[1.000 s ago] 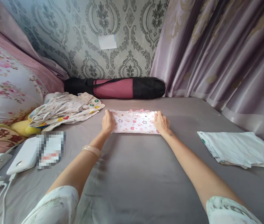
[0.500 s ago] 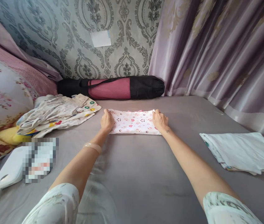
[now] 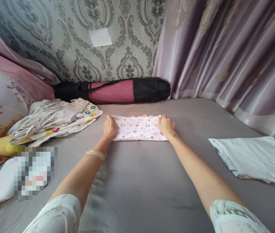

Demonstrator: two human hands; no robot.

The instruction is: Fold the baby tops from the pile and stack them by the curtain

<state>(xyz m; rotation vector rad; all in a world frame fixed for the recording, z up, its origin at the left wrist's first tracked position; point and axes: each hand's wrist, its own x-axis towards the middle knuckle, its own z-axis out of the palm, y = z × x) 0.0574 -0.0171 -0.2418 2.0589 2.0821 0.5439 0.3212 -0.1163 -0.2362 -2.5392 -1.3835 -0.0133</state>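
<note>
A folded white cloth with pink hearts and small flower prints (image 3: pixel 138 128) lies on the grey bed sheet (image 3: pixel 137 181), in front of me. My left hand (image 3: pixel 109 127) grips its left edge, fingers curled over the far corner. At the opposite end my right hand (image 3: pixel 166 126) pinches the upper right corner. Between the two hands the cloth is stretched into a flat strip. A bit of pink trim shows along its far edge. Whether it is a garment I cannot tell.
Crumpled printed clothes (image 3: pixel 54 119) lie at the left, beside a floral pillow (image 3: pixel 1 100). A folded white cloth (image 3: pixel 254 157) rests at the right. Along the wall stretches a black and pink bag (image 3: pixel 113 91). A white device (image 3: pixel 2 181) is at lower left.
Both hands keep their hold on the printed cloth, and its position on the sheet looks nearly the same. The camera view has shifted slightly.
</note>
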